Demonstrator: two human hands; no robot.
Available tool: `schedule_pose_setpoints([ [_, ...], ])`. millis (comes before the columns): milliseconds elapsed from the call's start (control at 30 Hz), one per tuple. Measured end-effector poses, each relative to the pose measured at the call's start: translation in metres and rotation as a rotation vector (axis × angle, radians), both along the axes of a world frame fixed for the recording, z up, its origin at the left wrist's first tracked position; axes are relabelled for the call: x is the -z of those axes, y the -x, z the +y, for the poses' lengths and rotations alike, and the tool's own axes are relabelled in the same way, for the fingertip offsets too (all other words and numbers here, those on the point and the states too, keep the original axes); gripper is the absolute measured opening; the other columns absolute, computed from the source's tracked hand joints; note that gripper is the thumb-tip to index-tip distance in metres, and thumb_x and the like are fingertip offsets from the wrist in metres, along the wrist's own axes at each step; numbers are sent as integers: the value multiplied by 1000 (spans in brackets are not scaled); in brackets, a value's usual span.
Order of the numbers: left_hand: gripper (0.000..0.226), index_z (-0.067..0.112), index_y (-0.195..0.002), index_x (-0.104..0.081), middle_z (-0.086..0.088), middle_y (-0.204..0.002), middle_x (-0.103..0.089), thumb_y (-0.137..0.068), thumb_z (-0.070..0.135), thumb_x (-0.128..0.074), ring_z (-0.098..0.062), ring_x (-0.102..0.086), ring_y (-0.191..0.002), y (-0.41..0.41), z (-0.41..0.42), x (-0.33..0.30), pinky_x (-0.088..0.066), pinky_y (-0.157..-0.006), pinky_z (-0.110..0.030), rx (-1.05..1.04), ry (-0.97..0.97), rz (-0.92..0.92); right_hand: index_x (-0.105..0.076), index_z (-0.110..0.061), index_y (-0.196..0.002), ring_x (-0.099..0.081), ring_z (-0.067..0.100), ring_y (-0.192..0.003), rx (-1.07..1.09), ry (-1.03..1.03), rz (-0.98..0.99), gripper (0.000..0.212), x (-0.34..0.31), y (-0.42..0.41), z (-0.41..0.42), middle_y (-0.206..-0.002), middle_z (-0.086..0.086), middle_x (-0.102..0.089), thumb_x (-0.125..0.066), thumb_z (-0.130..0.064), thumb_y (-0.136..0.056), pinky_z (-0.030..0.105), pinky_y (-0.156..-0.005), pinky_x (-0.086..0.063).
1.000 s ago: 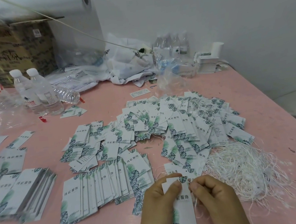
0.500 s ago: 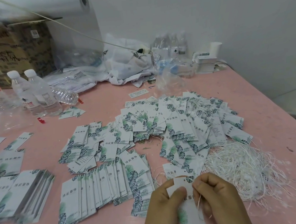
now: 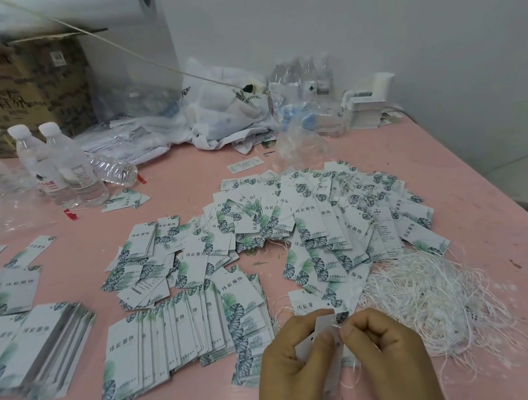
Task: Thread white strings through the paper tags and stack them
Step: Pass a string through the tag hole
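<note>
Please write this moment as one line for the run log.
step: threading | left hand: holds paper tag | right hand: pinches white string at tag

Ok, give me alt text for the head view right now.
Left hand and right hand pinch one paper tag, feeding a white string at its top. Spread tags cover the pink table; loose strings lie right.

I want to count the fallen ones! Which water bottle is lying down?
The clear bottle lying on its side just right of the two white-capped bottles, which stand upright on the pink table.
</note>
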State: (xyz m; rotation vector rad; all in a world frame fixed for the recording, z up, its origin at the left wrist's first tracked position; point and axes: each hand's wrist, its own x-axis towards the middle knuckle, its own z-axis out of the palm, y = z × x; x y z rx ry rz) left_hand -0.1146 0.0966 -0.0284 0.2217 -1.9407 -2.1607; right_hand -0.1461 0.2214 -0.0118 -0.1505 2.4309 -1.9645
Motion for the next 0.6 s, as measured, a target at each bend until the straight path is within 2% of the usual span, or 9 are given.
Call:
schedule_pose_setpoints([
  [100,20,38,-92,-79,10,-92,-73,-78,27,-69,-7,-70,-87,-1,2,-4,-52,-72,-17,14,58,39,-63,-21,-57,-44,5,-47,20,3,27,34,1,-1,-1,-48,9,-53,-69,4,-79,14,-47,-37],
  [200,21,41,-93,-78,16,-90,-71,-77,29,-69,-4,-69,-87,-1,2,-5,-51,-73,-16,14,78,44,-62,-20,-57,-39,3,-45,60,0,59,35,1,-2,0,-46,5,-45,-69,7,-79,12,-45,-34],
  [400,24,42,-97,-77,16,-90,-70,-78,29,-68,-7,-68,-88,-1,1,-5,-52,-75,-21,7,114,29,-61,-22,-58,-36,3,-45,108,-35,109,37,5,0,1,-45,-3,-41,-69,7,-79,12,-45,-32],
  [600,17,39,-95,-78,14,-93,-72,-81,33,-72,-5,-69,-92,-3,3,-9,-51,-79,-17,26,126,58,-62,-24,-60,-40,3,-47,79,-59,142,36,7,-1,0,-51,9,-49,-70,6,-79,13,-47,-35],
])
